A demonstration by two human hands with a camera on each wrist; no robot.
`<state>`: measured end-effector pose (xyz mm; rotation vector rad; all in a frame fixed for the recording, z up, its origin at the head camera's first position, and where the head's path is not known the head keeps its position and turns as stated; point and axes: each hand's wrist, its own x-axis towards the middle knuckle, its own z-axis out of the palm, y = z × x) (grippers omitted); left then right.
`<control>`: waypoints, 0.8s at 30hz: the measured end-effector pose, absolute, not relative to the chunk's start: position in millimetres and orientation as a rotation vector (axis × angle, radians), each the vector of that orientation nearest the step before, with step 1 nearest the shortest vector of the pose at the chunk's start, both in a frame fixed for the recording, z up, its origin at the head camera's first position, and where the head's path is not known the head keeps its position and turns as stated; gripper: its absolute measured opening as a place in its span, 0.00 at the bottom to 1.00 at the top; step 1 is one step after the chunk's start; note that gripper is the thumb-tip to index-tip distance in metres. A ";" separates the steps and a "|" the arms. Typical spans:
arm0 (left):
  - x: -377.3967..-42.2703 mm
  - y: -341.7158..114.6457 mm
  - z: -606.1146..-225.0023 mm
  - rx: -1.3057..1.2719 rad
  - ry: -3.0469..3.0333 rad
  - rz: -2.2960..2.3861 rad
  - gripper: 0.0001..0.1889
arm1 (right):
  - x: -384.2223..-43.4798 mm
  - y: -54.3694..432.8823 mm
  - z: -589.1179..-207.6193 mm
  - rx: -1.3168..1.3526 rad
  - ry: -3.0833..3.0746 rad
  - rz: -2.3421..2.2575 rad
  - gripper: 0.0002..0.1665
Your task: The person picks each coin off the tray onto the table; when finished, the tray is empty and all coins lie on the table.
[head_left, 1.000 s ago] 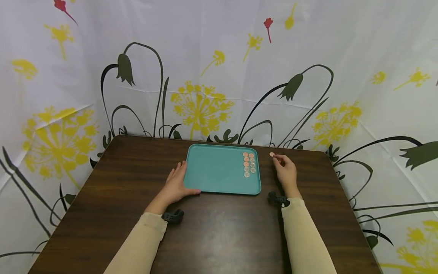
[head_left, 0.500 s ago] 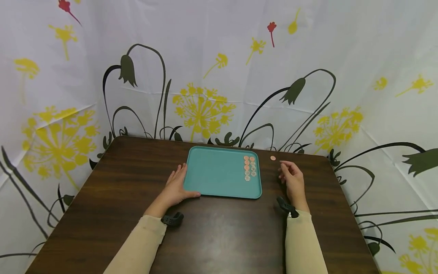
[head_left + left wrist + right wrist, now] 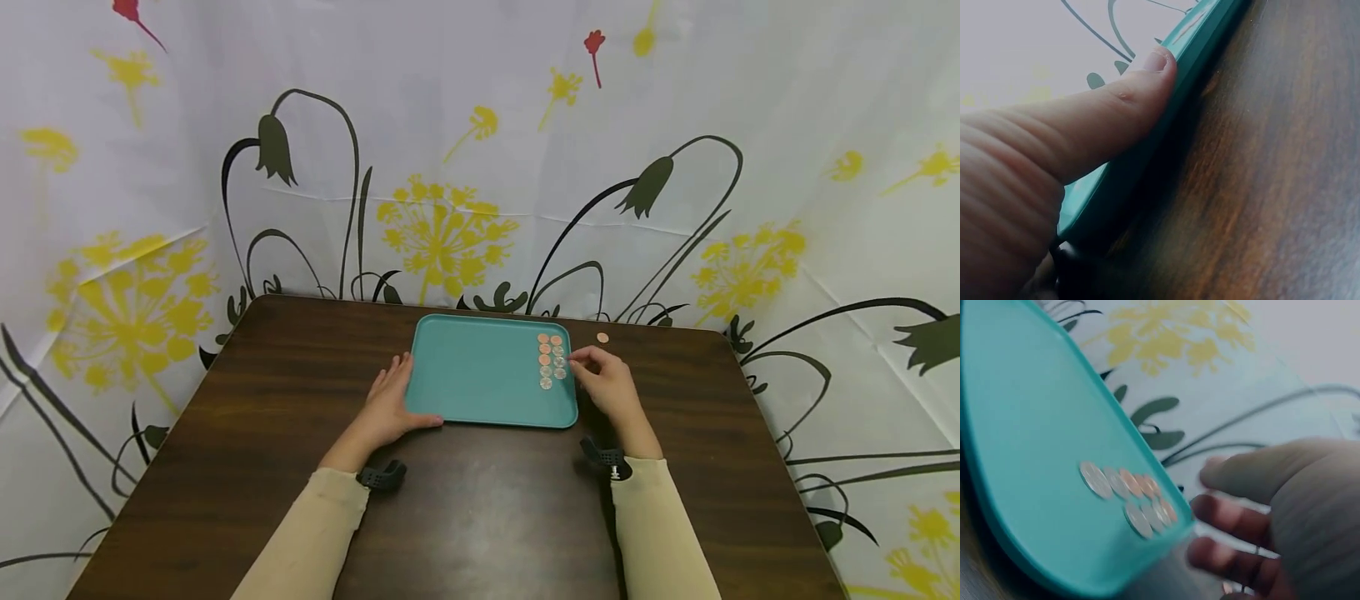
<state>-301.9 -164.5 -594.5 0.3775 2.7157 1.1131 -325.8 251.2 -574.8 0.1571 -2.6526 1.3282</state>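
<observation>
Motion shows in the person's bare right hand [image 3: 611,390], which has moved left from beside a loose coin and now sits at the right rim of a shallow teal rectangular tray with rounded corners [image 3: 480,367]. Its thumb and fingers are loosely bent with their tips close together, and the blurred right wrist view shows nothing held between them; whether they touch the rim I cannot tell. Just left of those fingertips, inside the tray, nine round copper and silver metal coins stand in two rows running from far to near: five in the left row [image 3: 544,359], four in the right row [image 3: 558,362]. That count is unchanged, so the hand's shift has added no coin. The loose copper-coloured round coin [image 3: 602,337] remains flat on the dark brown wood-grain table [image 3: 480,517], right of the tray's far right corner and apart from the hand. At the opposite side, the bare left hand [image 3: 386,406] stays spread round the near left corner, fingers extended along the left rim and thumb on the near rim, steadying the tray, it seems.
</observation>
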 end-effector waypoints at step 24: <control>-300.4 -166.2 -594.2 0.387 2.716 1.129 0.73 | -318.4 219.9 -577.2 0.341 -2.976 1.022 0.08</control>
